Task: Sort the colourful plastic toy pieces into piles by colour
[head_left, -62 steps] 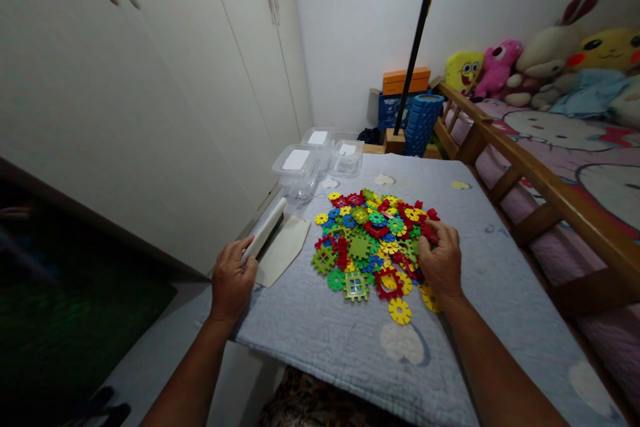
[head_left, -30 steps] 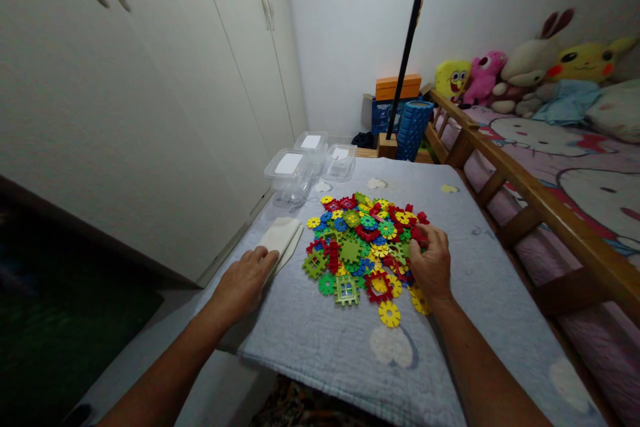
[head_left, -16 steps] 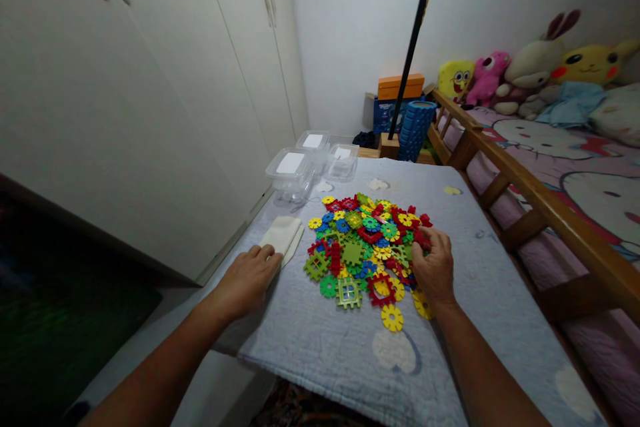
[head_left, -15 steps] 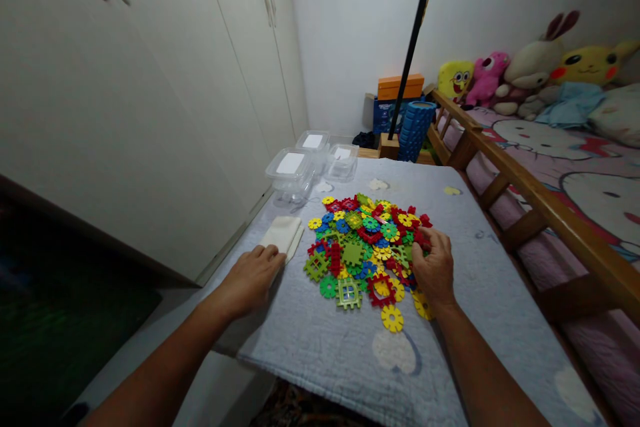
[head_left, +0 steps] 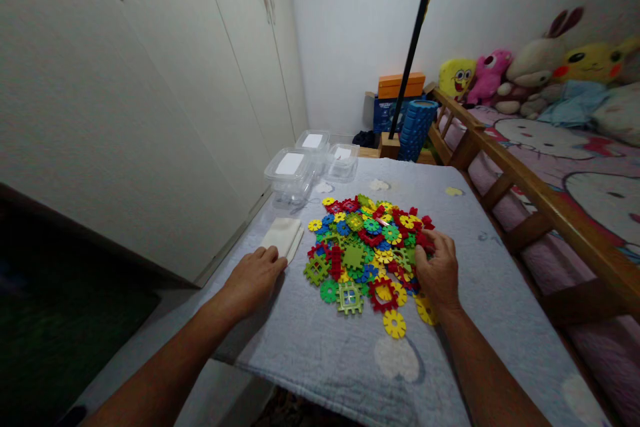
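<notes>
A pile of flat plastic interlocking pieces, red, yellow, green and blue, lies on a grey-blue quilted blanket. My right hand rests on the pile's right edge, fingers curled onto red pieces. Whether it grips one, I cannot make out. My left hand lies flat on the blanket, fingers stretched out, its tips touching the near end of a folded cream sheet.
Three clear plastic boxes stand at the blanket's far left corner. White wardrobe doors run along the left. A wooden bed rail borders the right, with plush toys behind. A black pole rises at the back.
My left hand has put down the rolled cream sheet it held and now lies flat beside it; the sheet lies folded. My right hand has stayed at the pile's edge.
</notes>
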Demonstrator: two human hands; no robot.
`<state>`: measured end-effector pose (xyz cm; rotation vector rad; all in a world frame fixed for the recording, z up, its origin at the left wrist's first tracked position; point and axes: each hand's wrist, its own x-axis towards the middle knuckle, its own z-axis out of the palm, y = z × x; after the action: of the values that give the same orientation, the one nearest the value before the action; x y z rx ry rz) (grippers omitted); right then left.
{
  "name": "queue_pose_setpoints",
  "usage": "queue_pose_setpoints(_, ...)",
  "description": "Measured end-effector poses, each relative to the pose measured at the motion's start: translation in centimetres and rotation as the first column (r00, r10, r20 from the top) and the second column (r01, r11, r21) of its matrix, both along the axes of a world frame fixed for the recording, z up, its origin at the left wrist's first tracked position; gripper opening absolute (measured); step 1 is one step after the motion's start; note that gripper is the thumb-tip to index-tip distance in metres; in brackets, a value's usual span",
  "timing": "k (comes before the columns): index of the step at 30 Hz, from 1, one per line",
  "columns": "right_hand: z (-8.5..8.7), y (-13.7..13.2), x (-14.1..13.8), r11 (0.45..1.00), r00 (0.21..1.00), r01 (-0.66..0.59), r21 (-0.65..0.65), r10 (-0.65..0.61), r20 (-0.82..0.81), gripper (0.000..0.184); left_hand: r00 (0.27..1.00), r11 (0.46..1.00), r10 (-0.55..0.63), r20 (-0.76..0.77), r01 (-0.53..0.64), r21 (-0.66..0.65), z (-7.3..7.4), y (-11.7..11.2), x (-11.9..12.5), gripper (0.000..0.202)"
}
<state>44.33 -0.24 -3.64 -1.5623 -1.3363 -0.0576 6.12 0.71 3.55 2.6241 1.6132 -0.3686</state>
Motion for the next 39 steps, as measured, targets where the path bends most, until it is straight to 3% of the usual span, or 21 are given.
queue_pose_setpoints(4, 0.0, 0.0, 0.0, 1.0, 1.0, -0.003, 0.001, 0.003, 0.009, 0.028, 1.0, 1.0, 0.003, -0.003, -0.003, 0.019, -0.7, -0.4, -1.1, 0.028)
queue_pose_setpoints(8, 0.1, 0.0, 0.0, 1.0, 1.0, -0.008, 0.011, 0.008, 0.021, 0.028, 0.999, 1.0, 0.017, -0.035, -0.017, -0.01, -0.3, -0.9, -1.7, 0.029)
queue_pose_setpoints(13, 0.1, 0.0, 0.0, 1.0, 1.0, -0.005, 0.0, 0.005, 0.015, 0.029, 1.0, 1.0, 0.012, 0.021, -0.012, 0.007, 0.0, -0.9, -1.0, 0.027)
queue_pose_setpoints(15, 0.1, 0.0, 0.0, 1.0, 1.0, 0.003, -0.006, -0.003, 0.013, 0.03, 0.996, 0.995, 0.021, 0.091, -0.03, 0.1, -0.7, -0.4, -0.1, 0.029)
queue_pose_setpoints(18, 0.1, 0.0, 0.1, 1.0, 1.0, 0.018, -0.012, -0.017, 0.016, 0.03, 0.985, 0.966, 0.022, 0.172, -0.066, 0.252, -2.3, 1.0, 1.1, 0.047)
queue_pose_setpoints(21, 0.1, 0.0, 0.1, 1.0, 1.0, 0.022, -0.009, -0.022, 0.014, 0.03, 0.978, 0.95, -0.017, 0.206, -0.049, 0.309, -3.8, 2.5, 1.9, 0.048)
queue_pose_setpoints(27, 0.0, 0.1, 0.1, 1.0, 1.0, 0.017, -0.003, -0.017, 0.011, 0.029, 0.979, 0.947, -0.049, 0.199, -0.019, 0.322, -4.9, 4.5, 1.9, 0.038)
queue_pose_setpoints(33, -0.2, 0.1, 0.1, 1.0, 1.0, 0.021, -0.008, -0.021, 0.016, 0.03, 0.986, 0.959, -0.075, 0.146, 0.031, 0.282, -4.7, 6.2, 1.8, 0.049)
queue_pose_setpoints(39, -0.1, 0.1, 0.2, 1.0, 0.999, 0.027, 0.003, -0.027, 0.023, 0.03, 0.983, 0.979, -0.089, 0.16, 0.056, 0.198, -4.4, 7.3, 2.0, 0.049)
